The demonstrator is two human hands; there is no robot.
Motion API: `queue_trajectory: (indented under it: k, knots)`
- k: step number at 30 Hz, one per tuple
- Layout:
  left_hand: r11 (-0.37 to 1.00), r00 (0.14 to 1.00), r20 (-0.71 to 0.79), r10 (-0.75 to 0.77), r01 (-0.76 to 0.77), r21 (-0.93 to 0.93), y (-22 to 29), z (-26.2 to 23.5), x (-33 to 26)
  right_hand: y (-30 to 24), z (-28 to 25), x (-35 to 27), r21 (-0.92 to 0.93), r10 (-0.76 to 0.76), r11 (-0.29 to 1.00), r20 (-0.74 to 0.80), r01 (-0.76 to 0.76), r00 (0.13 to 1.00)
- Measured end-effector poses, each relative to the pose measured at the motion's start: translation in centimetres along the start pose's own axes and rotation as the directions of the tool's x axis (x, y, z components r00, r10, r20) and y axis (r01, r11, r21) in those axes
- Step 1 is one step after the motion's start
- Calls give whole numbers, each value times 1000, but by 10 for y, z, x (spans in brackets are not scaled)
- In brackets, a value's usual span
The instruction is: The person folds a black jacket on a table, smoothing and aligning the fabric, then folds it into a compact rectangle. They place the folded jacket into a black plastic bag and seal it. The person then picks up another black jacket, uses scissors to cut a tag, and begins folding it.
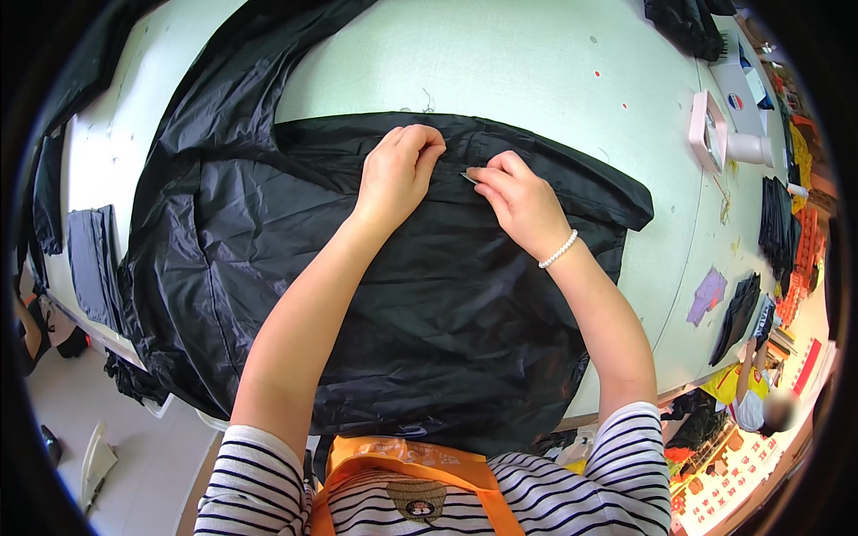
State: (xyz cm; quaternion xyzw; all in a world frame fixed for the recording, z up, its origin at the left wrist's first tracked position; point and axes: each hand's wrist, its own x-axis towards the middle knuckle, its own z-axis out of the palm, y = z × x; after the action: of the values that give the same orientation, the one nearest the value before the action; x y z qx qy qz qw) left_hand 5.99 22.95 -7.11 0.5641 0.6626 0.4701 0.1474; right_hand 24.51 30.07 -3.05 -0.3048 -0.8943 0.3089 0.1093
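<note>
A black, shiny garment with a sleeve (393, 295) lies spread and wrinkled on the table before me. My left hand (398, 174) is over its upper part, thumb and forefinger pinched together; what they hold, if anything, is too small to make out. Just to the right, my right hand (523, 205) is closed with a small silvery pointed thing (468, 178) sticking out between thumb and fingers, its tip toward the left hand. Most of that thing is hidden in the fingers. A white beaded bracelet (559, 249) circles my right wrist.
The pale table (500, 62) carries folded black clothes (94, 263) at left and dark stacks (737, 317) at right. A pink-framed box (707, 132), a white cylinder (749, 149) and a purple scrap (707, 295) stand or lie on the right. Another person (751, 393) is at far right.
</note>
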Motion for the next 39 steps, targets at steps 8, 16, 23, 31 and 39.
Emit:
queue_trajectory:
  k: [8,16,23,31,39]
  knots:
    - [662,913,157,-377,384,-644,-10,-13,14,-12,12,4,113,-33,993,6,32,999]
    - [323,841,230,-489,420,-848,-20,-25,19,-24,26,20,63,-54,996,-24,55,998]
    - [303,840,232,-491,414,-858,-23,-24,19,-23,27,23,105,-35,994,-41,39,999]
    - [338,855,197,-480,388,-857,-9,-39,14,-22,31,21,161,-19,986,-125,39,992]
    - [265,561,641,-524,823,-503,88,-232,-178,13,-24,-60,349,261,930,-412,-114,873]
